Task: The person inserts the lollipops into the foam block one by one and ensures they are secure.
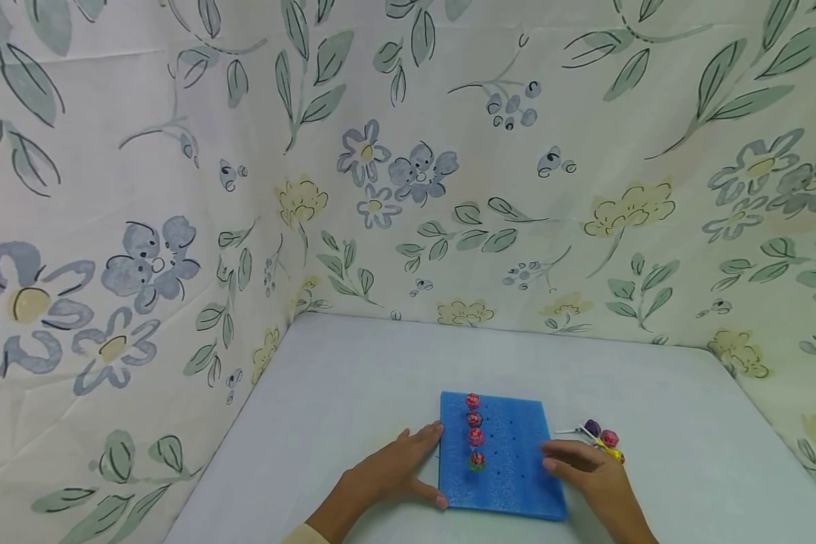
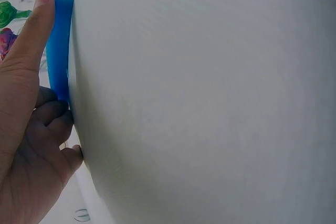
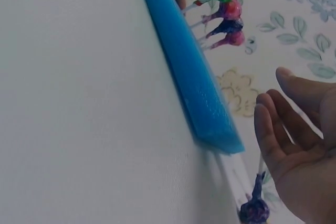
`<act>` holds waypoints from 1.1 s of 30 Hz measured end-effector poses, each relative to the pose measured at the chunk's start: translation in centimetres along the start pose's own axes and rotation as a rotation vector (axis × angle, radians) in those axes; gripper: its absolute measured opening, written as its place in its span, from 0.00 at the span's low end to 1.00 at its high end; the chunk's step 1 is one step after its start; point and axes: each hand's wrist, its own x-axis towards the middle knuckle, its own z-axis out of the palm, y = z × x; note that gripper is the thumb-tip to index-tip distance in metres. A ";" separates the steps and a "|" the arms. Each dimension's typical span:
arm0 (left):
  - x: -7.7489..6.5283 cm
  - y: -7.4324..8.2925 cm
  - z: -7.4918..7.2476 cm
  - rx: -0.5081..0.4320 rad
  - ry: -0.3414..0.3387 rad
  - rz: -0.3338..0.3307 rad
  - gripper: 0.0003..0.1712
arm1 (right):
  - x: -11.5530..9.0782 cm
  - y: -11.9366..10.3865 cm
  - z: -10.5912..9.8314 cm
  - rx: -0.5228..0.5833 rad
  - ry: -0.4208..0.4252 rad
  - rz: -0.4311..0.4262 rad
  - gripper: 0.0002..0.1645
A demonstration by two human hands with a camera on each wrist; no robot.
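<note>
A blue foam board (image 1: 510, 476) with rows of small holes lies on the table. Several wrapped lollipops stand in a column near its left side, sticks down in the foam; the nearest lollipop (image 1: 477, 460) has a green wrapper lower part. My left hand (image 1: 397, 465) rests against the board's left edge, its thumb (image 2: 34, 35) straight at the near left corner. Over the board's right edge hovers my right hand (image 1: 581, 465), fingers loosely bent and thumb apart, with nothing between them. Just beyond it lie loose lollipops, among them a purple lollipop (image 3: 255, 209).
The loose pile also has a pink lollipop (image 1: 610, 437) and a yellow wrapper (image 1: 612, 451), with white sticks pointing left. A white table (image 1: 374, 355) carries everything. Floral cloth (image 1: 408, 249) hangs behind it and at both sides.
</note>
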 end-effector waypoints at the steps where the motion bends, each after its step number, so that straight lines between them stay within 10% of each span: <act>1: 0.0 0.0 0.0 -0.002 -0.001 -0.002 0.69 | 0.0 0.1 -0.2 -0.009 0.009 -0.004 0.26; 33: 0.1 0.0 -0.1 -0.003 -0.011 -0.020 0.69 | -0.3 2.3 -5.8 -0.204 0.180 0.019 0.28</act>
